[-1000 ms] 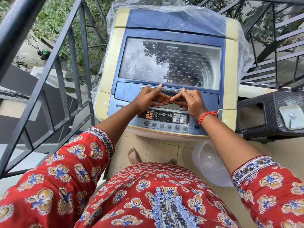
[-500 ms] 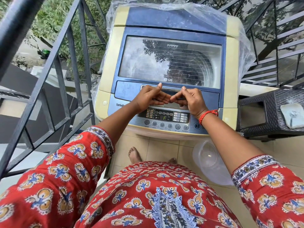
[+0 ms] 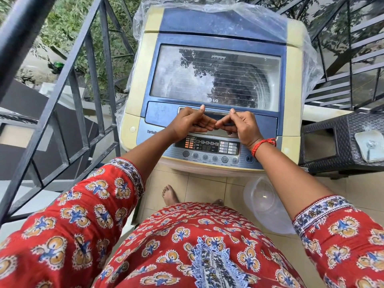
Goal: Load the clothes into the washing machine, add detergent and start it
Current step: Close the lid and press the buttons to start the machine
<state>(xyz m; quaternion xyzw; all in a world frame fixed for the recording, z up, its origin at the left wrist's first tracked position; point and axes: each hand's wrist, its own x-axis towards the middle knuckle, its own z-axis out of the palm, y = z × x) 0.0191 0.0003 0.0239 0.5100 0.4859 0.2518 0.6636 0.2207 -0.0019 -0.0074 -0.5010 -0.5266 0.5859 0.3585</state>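
The blue and cream top-load washing machine (image 3: 293, 48) stands in front of me with its glass lid (image 3: 216, 80) down. The glass mirrors sky and branches, so the drum's contents cannot be made out. Both hands sit at the lid handle (image 3: 216, 114) along the lid's front edge. My left hand (image 3: 189, 123) and my right hand (image 3: 244, 126) have their fingers curled into the handle recess, fingertips nearly touching, thumbs pointing up. Just below them the control panel (image 3: 207, 146) shows lit indicators and a row of round buttons. No detergent is visible.
A clear plastic cover (image 3: 309, 65) is bunched around the machine's back and sides. A dark metal railing (image 3: 76, 96) runs close on the left. A black wicker stool (image 3: 340, 142) stands at the right, and a translucent plastic tub (image 3: 268, 206) lies on the tiled floor.
Both hands have stayed at the lid handle with almost no movement. The lid remains down. The view has shifted only slightly.
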